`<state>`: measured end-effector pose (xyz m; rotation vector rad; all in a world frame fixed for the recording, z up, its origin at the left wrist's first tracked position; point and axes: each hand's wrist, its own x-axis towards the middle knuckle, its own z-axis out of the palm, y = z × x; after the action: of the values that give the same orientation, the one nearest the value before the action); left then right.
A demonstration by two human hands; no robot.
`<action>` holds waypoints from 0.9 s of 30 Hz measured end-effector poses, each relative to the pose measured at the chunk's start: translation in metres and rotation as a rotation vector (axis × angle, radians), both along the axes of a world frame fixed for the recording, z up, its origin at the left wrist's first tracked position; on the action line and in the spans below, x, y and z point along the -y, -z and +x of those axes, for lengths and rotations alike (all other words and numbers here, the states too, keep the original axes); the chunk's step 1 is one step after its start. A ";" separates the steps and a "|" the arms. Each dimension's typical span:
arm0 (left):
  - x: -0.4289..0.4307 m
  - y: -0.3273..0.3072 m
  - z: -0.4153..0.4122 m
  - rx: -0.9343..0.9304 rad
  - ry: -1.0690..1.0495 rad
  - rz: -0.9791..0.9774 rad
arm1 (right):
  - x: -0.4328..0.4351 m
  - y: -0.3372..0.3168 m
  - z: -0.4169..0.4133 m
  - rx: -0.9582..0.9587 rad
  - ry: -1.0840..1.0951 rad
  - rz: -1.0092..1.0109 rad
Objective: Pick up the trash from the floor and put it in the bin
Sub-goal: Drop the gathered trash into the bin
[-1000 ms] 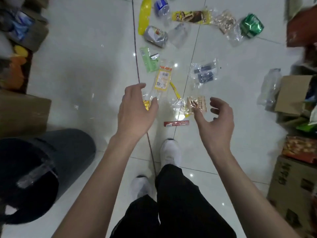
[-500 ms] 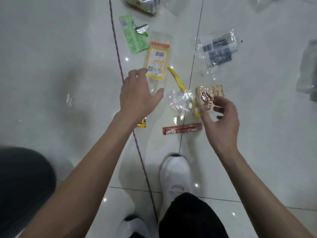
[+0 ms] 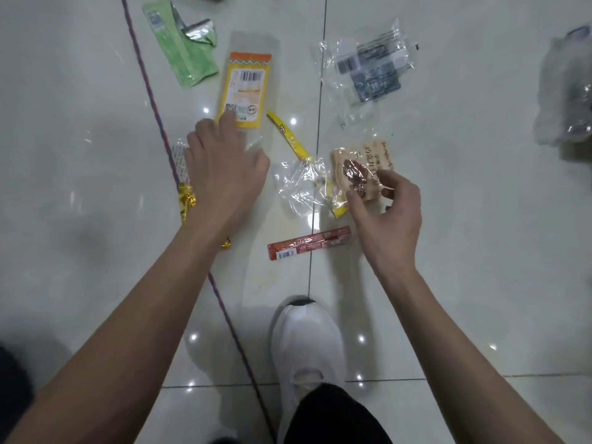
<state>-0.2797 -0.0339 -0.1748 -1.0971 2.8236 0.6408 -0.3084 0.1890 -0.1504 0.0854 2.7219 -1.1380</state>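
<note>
Over the floor [image 3: 96, 91], left hand [image 3: 224, 174] touches yellow packet [image 3: 245, 88], fingers spread; right hand [image 3: 387, 216] pinches tan wrapper [image 3: 368, 168].

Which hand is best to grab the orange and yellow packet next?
Left. The left hand touches the orange and yellow packet, while the right hand is busy pinching the beige snack wrapper.
</note>
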 end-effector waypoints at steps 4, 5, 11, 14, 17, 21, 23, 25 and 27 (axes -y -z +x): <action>0.000 -0.009 0.001 -0.102 -0.033 0.055 | 0.007 0.009 -0.008 -0.013 -0.044 0.082; 0.001 -0.011 0.001 -0.121 -0.035 0.072 | 0.009 0.012 -0.010 -0.011 -0.068 0.104; 0.003 -0.021 0.006 -0.179 -0.029 0.102 | 0.024 0.028 -0.012 0.049 -0.156 0.246; 0.005 -0.023 0.010 -0.184 -0.022 0.105 | 0.028 0.035 -0.009 0.054 -0.190 0.309; 0.007 -0.023 0.014 -0.180 -0.019 0.111 | 0.030 0.039 -0.006 0.033 -0.195 0.347; 0.008 -0.026 0.019 -0.201 -0.023 0.116 | 0.032 0.037 0.000 0.021 -0.187 0.326; 0.008 -0.028 0.021 -0.205 -0.027 0.117 | 0.032 0.036 0.003 -0.008 -0.186 0.311; 0.008 -0.030 0.023 -0.208 -0.033 0.119 | 0.033 0.033 0.004 -0.034 -0.186 0.285; 0.008 -0.032 0.026 -0.215 -0.036 0.126 | 0.033 0.030 0.005 -0.048 -0.173 0.247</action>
<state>-0.2533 -0.0420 -0.1433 -1.1215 2.8941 0.9812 -0.3038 0.1557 -0.1805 -0.1420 2.8334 -0.7642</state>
